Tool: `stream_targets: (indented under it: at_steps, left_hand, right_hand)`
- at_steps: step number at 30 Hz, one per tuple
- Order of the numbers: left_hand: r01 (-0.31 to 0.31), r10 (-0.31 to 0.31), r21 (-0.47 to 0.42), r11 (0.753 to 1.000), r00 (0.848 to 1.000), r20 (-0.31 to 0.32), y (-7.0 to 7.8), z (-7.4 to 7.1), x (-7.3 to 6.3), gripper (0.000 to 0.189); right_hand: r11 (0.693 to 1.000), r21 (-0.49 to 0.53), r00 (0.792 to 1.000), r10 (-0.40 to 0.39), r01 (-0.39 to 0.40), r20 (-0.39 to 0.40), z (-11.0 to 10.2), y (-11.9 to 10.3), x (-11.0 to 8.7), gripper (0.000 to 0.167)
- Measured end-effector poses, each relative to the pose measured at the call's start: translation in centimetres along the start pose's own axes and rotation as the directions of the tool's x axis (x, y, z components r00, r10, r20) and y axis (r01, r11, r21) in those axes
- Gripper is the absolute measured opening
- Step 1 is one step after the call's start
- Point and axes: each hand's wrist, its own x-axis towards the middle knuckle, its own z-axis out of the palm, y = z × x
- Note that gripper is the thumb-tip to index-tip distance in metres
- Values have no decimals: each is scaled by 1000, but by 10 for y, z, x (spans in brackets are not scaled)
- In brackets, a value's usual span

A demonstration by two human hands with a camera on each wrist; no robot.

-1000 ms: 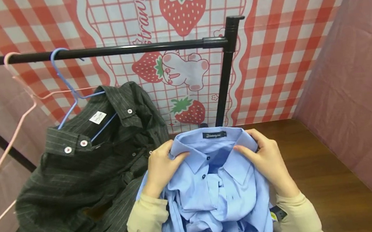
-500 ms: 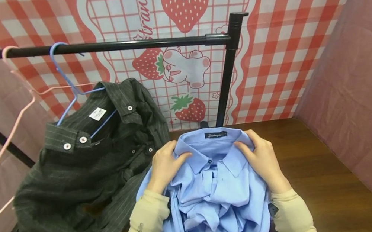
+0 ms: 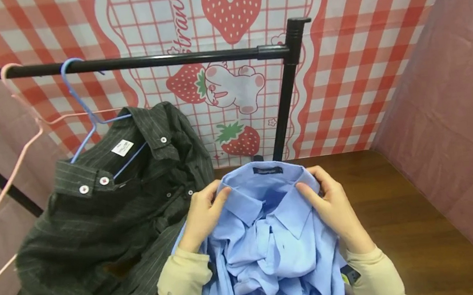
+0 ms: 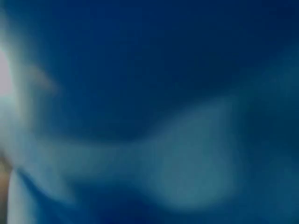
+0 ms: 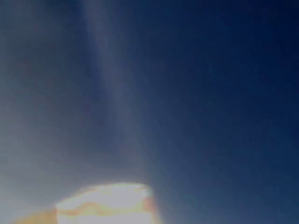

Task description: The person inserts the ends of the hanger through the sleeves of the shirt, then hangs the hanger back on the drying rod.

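Honestly, I'd call this roughly halfway. Of the 2 shirts showing, 1 looks pretty much sorted: the dark charcoal pinstriped cloth shirt with white buttons [image 3: 111, 226] is on a light blue slim hanger [image 3: 93, 120], which is hooked over the black round rail [image 3: 168, 59]. You can see the hanger going in at the neck, but how well it sits in the shoulders is hidden. That shirt is over on the left side of the brown wood-grain desk [image 3: 419, 225]; can't tell how much of it rests on the top.

The light blue cloth button-up shirt [image 3: 285, 252] is the unfinished bit. No hanger in it that I can see, and it's bunched up just right of the dark shirt, collar end towards the desk's back edge, the rest running out of the head view at the bottom. Left hand [image 3: 200, 217] has the left side of the collar pinched between thumb and fingers, right hand [image 3: 333, 204] grips the right side the same way, so the neck is spread open. Below that the front is all crumples.

What's left, by my read: straightening it out and getting it hung. The pale pink slim hanger [image 3: 39, 124], further left on the rail, looks bare where it shows. Both wrist views are pure blur, so no help there.
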Motion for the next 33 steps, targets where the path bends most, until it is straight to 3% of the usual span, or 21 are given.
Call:
stream_targets:
  at_steps: [3,6,11,18,21,27,33]
  left_hand:
    - [-33,32,-2,999,981,-190,2,8,2,7]
    - [-50,38,-40,998,964,-264,1,7,2,11]
    - [-20,-2,-97,995,975,-222,0,4,2,15]
    - [31,-25,20,999,965,-262,0,19,1,15]
    - [48,-40,22,999,965,-259,-1,21,0,15]
    - [21,-13,48,999,986,-165,-4,18,1,28]
    - [80,-83,-22,997,975,-205,-2,18,1,24]
  right_hand:
    - [994,-84,994,-65,72,86,-7,1,1,22]
    - [986,-140,991,-77,92,108,-10,7,0,28]
    - [970,-229,997,-82,78,-10,-11,12,0,23]
    - [945,-323,986,-10,-46,-167,-5,32,1,9]
    - [953,-292,981,26,-83,-193,-2,37,-1,9]
    - [968,-232,975,47,-98,-216,-2,39,-1,9]
    - [968,-223,979,69,-111,-191,-4,39,-2,13]
